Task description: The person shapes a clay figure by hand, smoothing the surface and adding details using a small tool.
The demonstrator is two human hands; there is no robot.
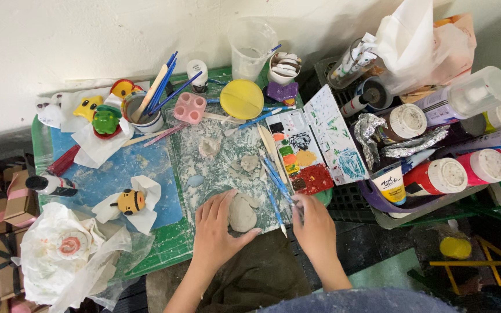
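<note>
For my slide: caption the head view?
Left hand presses a grey clay lump; right hand touches a blue tool.

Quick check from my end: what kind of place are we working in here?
Most likely a small craft or hobby corner for clay modelling and painting. The left hand presses a grey clay lump, a stained paint palette lies open, and brushes stand in a cup.

This looks like a little craft corner for painting and clay work. A green table point(163, 246) stands against a plain white wall and is packed with art things. A cup of brushes point(146, 113) sits near a messy paint palette point(320, 145). Paint bottles point(436, 177) fill a tray on one side. Small painted clay figures point(105, 119) rest on paper. It may be in a home, but that is hard to tell.
</note>
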